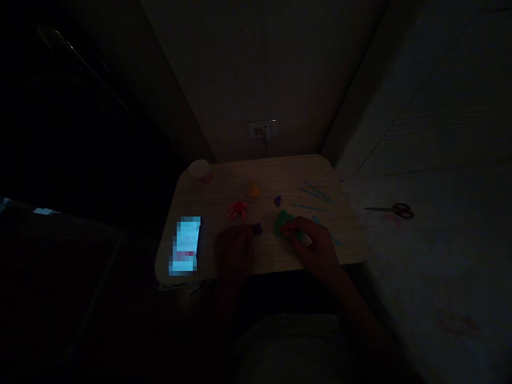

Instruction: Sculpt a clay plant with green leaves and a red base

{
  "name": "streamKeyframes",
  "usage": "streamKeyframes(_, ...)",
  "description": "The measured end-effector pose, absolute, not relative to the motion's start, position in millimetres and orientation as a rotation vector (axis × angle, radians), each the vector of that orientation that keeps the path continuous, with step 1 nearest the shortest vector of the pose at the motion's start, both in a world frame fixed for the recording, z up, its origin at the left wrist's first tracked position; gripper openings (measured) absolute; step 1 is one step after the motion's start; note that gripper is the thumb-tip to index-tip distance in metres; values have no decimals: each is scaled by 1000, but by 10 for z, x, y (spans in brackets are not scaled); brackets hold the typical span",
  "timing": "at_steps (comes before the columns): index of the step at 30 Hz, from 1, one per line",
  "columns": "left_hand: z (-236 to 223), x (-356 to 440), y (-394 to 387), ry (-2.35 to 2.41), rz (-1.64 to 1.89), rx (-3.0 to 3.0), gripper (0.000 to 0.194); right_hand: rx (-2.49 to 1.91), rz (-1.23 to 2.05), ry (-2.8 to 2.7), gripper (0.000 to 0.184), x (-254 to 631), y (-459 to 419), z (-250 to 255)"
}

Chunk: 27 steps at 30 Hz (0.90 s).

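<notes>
The scene is very dark. My left hand (234,246) is closed near the front of the small table, and a dark purple piece (257,229) shows at its fingertips. With thumb and forefinger pinched, my right hand (316,245) grips a green, lobed piece (283,217); its fingers cover part of it. Just beyond lies another small purple piece (277,201). A pink piece with finger-like prongs (239,209) rests past my left hand, and a yellow-orange piece (253,190) sits farther back. Several thin blue sticks (310,207) lie right, some near my right hand.
A lit phone (185,245) lies at the left of the wooden table (224,184). A pale cup (200,169) stands at the back left corner. Scissors (390,210) lie on a pale surface to the right. A wall socket (262,129) with a plug is behind the table.
</notes>
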<state>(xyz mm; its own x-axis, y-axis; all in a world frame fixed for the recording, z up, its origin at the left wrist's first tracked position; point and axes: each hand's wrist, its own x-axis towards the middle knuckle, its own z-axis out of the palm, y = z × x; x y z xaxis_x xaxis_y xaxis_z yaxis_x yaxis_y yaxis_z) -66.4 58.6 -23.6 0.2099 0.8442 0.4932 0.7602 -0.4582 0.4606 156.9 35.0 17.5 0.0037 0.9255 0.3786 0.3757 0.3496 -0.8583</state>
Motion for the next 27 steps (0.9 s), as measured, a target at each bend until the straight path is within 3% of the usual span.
streamKeyframes(6,-269,-914,544,1771,864,2365,25,-1204,650,-1559,10,1572,349,191)
streamKeyframes(9,-340,-986,583,1812,787,2314,17,-1190,645,-1563,10,1549,359,194)
streamKeyframes(17,-161,-779,512,1471,1136,2138,21,-1204,757,-1586,10,1406,363,180)
streamKeyframes(21,-7,-581,406,1422,1193,2102,28,-1278,896,-1602,30,1294,342,126)
streamKeyframes(27,65,-472,327,1348,1269,2120,19,-1264,891,-1617,15,1270,311,133)
